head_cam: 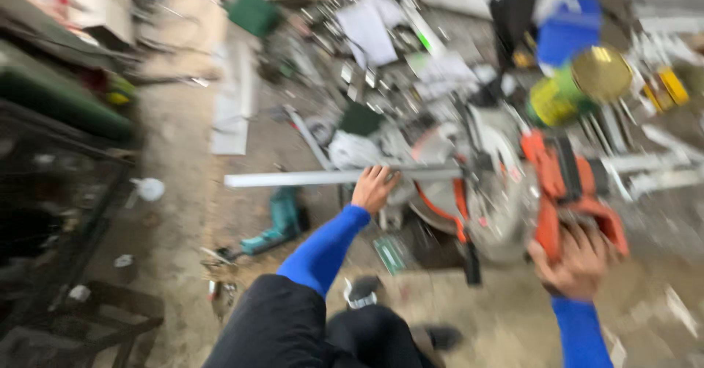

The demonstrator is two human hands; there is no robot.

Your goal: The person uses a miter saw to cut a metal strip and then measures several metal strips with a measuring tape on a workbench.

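Both hands are at work on a saw set low on the ground: the left hand (pixel 374 188), at the end of a blue sleeve, lies on a long pale metal bar (pixel 341 178) with its fingers curled over the top edge, pressing it down, while the right hand (pixel 578 260) is wrapped around the orange handle (pixel 568 214) of a miter saw (pixel 506 188). That bar runs level from the far left into the saw's table, and its free end sticks out well past the left hand. Motion blur smears the whole view, so the saw's blade seems to sit down near the bar, though that cannot be told for sure. Underneath is a bare, dusty concrete floor (pixel 176 221), gritty with chips and scraps. 1 teal power drill (pixel 275 225) lies on it just left of the sleeve, near the person's dark-trousered knee (pixel 275 324). Behind the saw spreads a heap of pale offcuts and papers (pixel 374 30), with a blue bin (pixel 568 34) and a green and yellow can (pixel 576 89) beyond. Dark metal framework (pixel 66 221) stands along the left side.
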